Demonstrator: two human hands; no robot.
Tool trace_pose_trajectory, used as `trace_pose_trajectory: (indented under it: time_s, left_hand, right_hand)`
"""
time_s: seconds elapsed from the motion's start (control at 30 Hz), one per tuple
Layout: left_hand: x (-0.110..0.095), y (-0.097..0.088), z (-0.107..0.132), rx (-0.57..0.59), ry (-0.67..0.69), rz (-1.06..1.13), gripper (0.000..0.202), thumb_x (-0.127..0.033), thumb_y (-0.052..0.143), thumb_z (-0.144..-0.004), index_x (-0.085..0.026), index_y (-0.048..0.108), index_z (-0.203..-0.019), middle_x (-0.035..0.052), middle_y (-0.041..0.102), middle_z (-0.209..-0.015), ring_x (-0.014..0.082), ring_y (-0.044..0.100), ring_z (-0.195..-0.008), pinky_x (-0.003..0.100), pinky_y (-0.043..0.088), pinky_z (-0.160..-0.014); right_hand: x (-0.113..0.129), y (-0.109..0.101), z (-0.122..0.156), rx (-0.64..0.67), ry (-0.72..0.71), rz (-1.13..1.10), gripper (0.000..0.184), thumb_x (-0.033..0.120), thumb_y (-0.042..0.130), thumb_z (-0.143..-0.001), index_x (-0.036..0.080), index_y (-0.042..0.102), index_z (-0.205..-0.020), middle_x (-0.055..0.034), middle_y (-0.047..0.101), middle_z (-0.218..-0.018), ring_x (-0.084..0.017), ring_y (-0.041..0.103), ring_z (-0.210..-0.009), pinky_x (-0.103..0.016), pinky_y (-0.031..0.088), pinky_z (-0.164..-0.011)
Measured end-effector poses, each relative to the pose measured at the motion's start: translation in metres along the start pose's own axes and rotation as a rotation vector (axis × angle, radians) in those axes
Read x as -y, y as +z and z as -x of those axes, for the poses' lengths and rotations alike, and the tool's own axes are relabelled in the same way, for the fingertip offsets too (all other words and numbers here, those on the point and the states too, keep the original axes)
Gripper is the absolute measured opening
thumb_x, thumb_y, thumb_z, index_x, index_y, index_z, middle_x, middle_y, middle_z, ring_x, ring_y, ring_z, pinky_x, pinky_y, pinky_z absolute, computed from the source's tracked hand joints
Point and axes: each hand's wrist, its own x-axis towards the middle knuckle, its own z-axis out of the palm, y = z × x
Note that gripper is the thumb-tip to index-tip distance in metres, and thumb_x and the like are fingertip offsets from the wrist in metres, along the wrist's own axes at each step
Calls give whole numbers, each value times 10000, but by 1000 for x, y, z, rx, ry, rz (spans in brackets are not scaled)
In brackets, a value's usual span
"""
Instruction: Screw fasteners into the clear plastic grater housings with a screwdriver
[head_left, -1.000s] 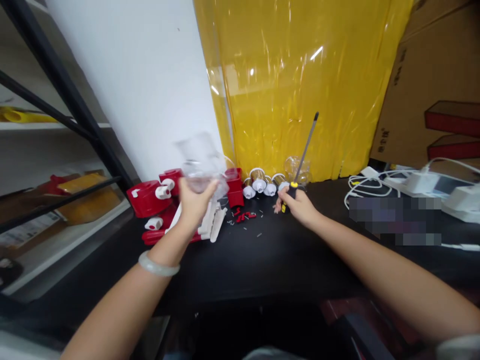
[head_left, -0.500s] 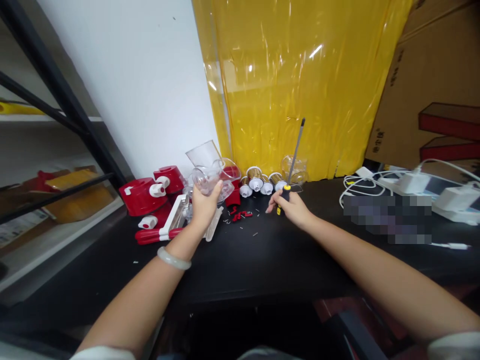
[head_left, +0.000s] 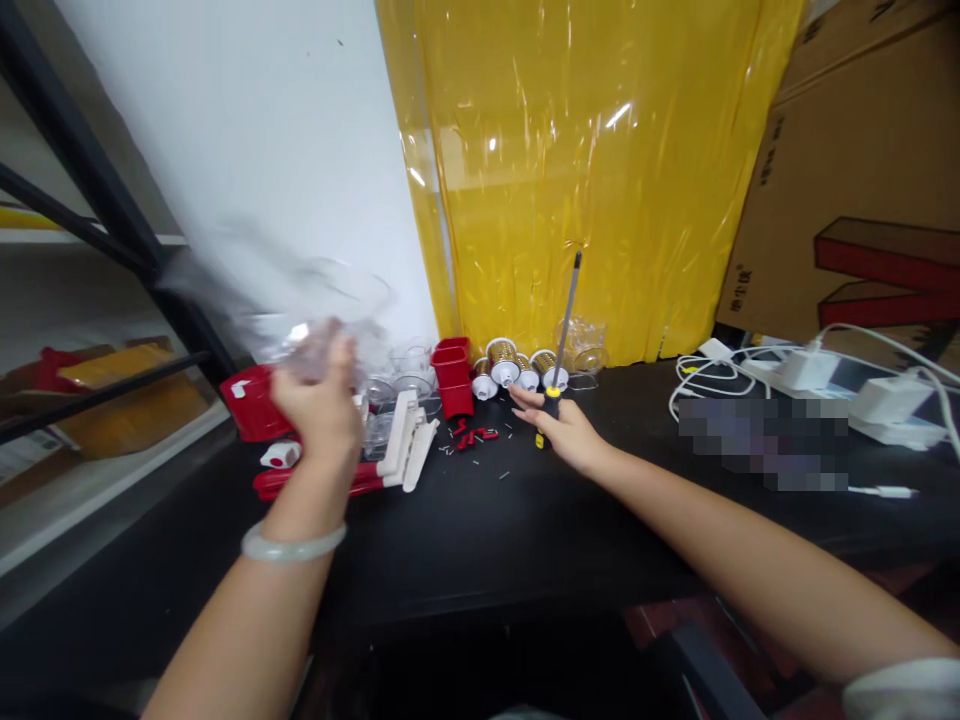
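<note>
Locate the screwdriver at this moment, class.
In the head view, the screwdriver is just right of centre, held tip-up in the right hand, with the yellow sheet behind it.

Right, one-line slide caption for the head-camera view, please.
Left hand lifts a blurred clear plastic part; right hand holds a screwdriver, tip upward, near grater drums.

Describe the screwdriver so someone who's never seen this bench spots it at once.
Find the big yellow plastic sheet behind the black table. Before its lower edge is the right hand, holding the screwdriver tip-up. Its long grey shaft and black-and-yellow handle set it apart from the squat gold-and-white drums nearby.
</note>
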Motion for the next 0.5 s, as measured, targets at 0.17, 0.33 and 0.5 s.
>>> trace_pose_trajectory:
  time_s: [0.17, 0.33, 0.5]
  left_hand:
    - [8, 3, 17, 195, -159, -236, 440, -467, 905, -622, -173, 701, -878, 101, 769, -909, 352, 756, -978, 597, 564, -1009]
    - [16, 21, 38, 82, 73, -154, 608, -474, 914, -616, -187, 644, -1078, 136, 738, -1161, 329, 693, -1185, 523, 495, -1121]
    - [27, 31, 40, 148, -179, -78, 537, -415, 926, -625, -193, 659, -1035, 103, 754, -1084, 281, 721, -1077, 457, 528, -1054]
  right_hand:
    - [-5, -4, -4, -90, -16, -76, 633, 611, 781, -798, 185, 738, -1264, -110, 675, -1452, -372, 549, -1437, -567, 417, -1237]
    - [-5, -2, -4, -95, 4, -99, 577, 612, 807, -767, 201, 770, -1171, -126, 708, -1397, -381, 583, -1404, -576, 424, -1227]
    - [3, 2, 0, -47, 60, -50, 580, 681, 766, -768, 179, 729, -1055, -99, 811, -927, -281, 798, -945, -488, 634, -961]
